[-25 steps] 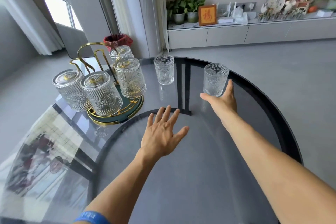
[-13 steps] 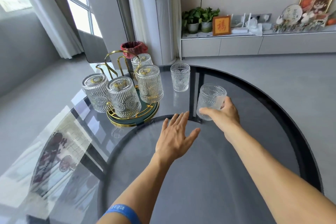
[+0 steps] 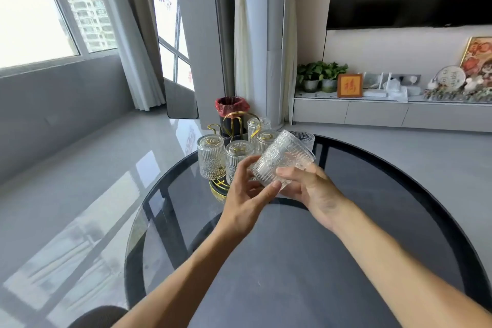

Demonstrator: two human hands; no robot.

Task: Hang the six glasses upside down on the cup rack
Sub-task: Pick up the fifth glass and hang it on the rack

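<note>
Round dark glass counter [image 3: 306, 261] fills the lower view. Gold wire cup rack [image 3: 234, 125] stands near the far rim, about 11 o'clock from the hands. Four ribbed glasses hang upside down on it: far-left glass [image 3: 211, 157], front glass [image 3: 239, 160], back glass [image 3: 258, 128], right glass [image 3: 267, 141]. One more upright glass [image 3: 304, 140] stands on the counter at 1 o'clock, partly hidden. Held glass [image 3: 282, 160] is tilted, off the counter, just in front of the rack. Right hand [image 3: 311, 192] grips it from below; left hand [image 3: 246, 197] closes fingers on its lower end.
</note>
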